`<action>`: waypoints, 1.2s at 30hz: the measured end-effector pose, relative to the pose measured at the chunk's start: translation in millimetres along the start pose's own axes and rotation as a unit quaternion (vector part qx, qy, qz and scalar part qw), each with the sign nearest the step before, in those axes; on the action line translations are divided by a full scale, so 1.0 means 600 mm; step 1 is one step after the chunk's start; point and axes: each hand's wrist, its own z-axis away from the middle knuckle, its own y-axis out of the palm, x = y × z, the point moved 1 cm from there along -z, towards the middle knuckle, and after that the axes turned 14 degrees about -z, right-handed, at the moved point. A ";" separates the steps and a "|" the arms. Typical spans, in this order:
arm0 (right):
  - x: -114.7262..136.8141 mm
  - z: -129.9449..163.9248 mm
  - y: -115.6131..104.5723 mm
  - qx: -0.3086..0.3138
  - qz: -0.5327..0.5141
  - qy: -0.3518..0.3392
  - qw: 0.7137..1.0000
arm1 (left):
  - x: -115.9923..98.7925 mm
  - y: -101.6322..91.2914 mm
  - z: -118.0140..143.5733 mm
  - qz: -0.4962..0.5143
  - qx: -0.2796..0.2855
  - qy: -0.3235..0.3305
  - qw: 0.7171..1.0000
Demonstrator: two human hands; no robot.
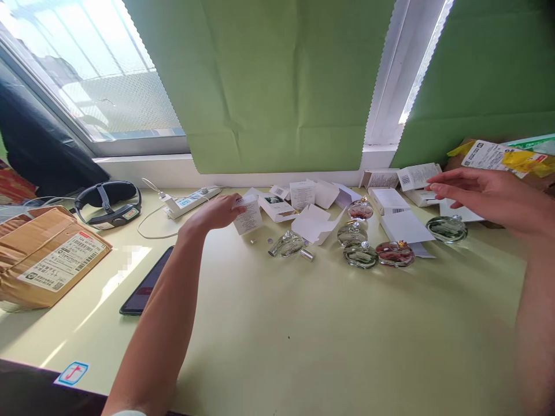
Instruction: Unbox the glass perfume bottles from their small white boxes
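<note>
My left hand is closed on the edge of a white printed carton, at the left end of a row of opened cartons. My right hand is open, fingers stretched out to the left, over white boxes at the back right; whether it touches them I cannot tell. Below it lies a clear glass perfume bottle. Left of that, clear and pinkish bottles sit close together, among them a red-tinted bottle. Another clear bottle lies near the middle beside a silver cap.
Flattened white cartons lie along the back below a green blind. At left are a power strip with a cable, a black headset, a phone partly under my forearm, and a brown parcel.
</note>
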 end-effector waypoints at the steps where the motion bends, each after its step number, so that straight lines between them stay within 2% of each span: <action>1: -0.008 -0.004 -0.001 -0.012 -0.017 0.022 1.000 | 0.001 0.002 -0.001 0.001 0.003 -0.001 1.000; 4: -0.035 -0.015 -0.002 -0.066 -0.063 0.082 0.992 | 0.003 0.008 -0.005 -0.003 0.010 0.003 1.000; 7: -0.064 -0.023 -0.003 -0.127 -0.066 0.104 0.984 | 0.004 0.014 -0.008 -0.002 0.016 0.004 1.000; 10: -0.093 -0.028 0.000 -0.156 -0.046 0.117 0.980 | 0.005 0.018 -0.010 -0.001 0.023 0.000 1.000; 13: -0.116 -0.032 0.011 -0.144 -0.036 0.122 0.981 | 0.007 0.019 -0.011 0.001 0.031 -0.005 1.000; 17: -0.128 -0.038 0.037 -0.081 -0.021 0.130 0.988 | 0.010 0.018 -0.011 0.008 0.045 -0.003 0.999; 20: -0.120 -0.038 0.053 -0.060 0.015 0.123 0.990 | 0.008 0.013 -0.007 0.013 0.049 -0.004 0.999; 24: -0.093 -0.045 0.067 -0.082 0.094 0.096 0.987 | 0.001 -0.002 0.007 0.009 0.046 -0.010 0.999; 29: -0.068 -0.095 0.113 -0.073 0.182 0.077 0.978 | -0.007 -0.019 0.022 -0.006 -0.012 0.003 1.000; 33: -0.069 -0.138 0.170 -0.069 0.245 0.099 0.962 | -0.018 -0.037 0.038 0.005 -0.082 0.038 0.996; 36: -0.078 -0.154 0.197 -0.076 0.276 0.131 0.949 | -0.032 -0.057 0.057 0.020 -0.125 0.062 0.990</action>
